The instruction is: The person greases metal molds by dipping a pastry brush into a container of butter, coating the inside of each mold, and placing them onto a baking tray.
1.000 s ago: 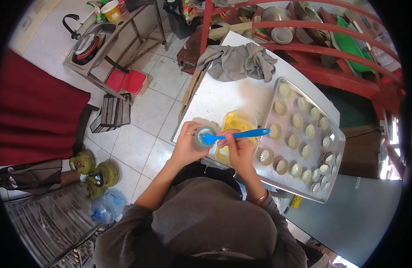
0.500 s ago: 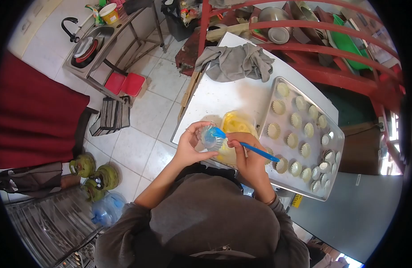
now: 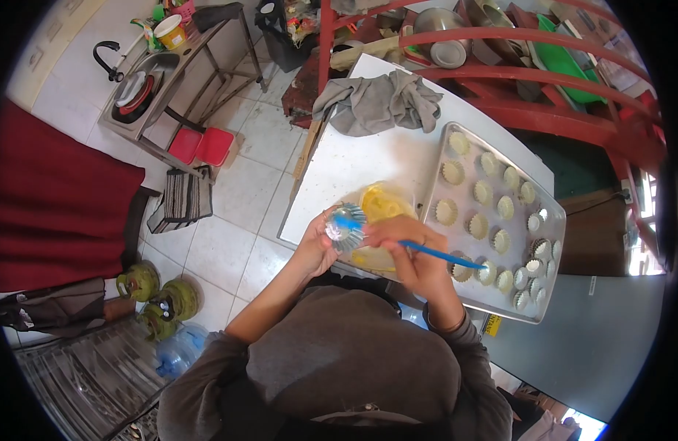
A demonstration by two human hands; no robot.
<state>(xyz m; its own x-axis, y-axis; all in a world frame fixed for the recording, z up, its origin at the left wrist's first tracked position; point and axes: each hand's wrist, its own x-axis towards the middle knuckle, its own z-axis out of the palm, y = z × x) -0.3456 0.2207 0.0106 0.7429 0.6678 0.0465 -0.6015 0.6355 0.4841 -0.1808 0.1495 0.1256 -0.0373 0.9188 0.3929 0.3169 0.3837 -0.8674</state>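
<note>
My left hand [image 3: 317, 246] is closed around a fluted metal tart mold [image 3: 344, 229], its hollow tilted up. In my right hand [image 3: 416, 253] is a blue pastry brush [image 3: 445, 255], its blurred bristle end inside the mold. Just beyond my hands sits a tub of yellow grease [image 3: 383, 200], partly hidden by my right hand. To the right lies a metal baking tray [image 3: 464, 158] bearing many fluted molds, spread in rows at the far and left parts and clustered closer together at the right.
A grey cloth [image 3: 379, 103] lies crumpled on the white table [image 3: 339, 165]. Behind it, a red railing [image 3: 493, 40] stands before metal bowls. A sink [image 3: 163, 70] is at the far left, with green gas cylinders [image 3: 174, 298] and a water bottle [image 3: 181, 349] at lower left.
My left hand has turned the mold so its inside shows more. The brush has swung lower and flatter as my right hand moved slightly right. The view has shifted a little.
</note>
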